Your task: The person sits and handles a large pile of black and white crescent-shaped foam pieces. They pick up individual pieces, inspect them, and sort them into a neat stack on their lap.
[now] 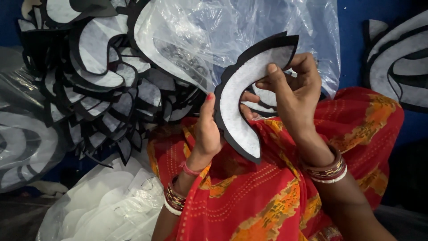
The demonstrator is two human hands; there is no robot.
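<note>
Both hands hold one crescent-shaped piece [236,96], black with a scalloped outer edge and a white fabric layer on its face. My left hand [207,129] grips its lower left edge, thumb up along the black rim. My right hand [292,91] pinches the upper part, thumb pressed on the white layer near the tip. The piece stands upright above my lap, which is covered in red and orange patterned cloth [267,196].
A large heap of similar black-and-white crescent pieces [98,80] lies at the upper left. A clear plastic bag [249,27] hangs behind my hands. White cut pieces in plastic [107,209] lie at the lower left. More black-and-white pieces [399,62] sit at the right edge.
</note>
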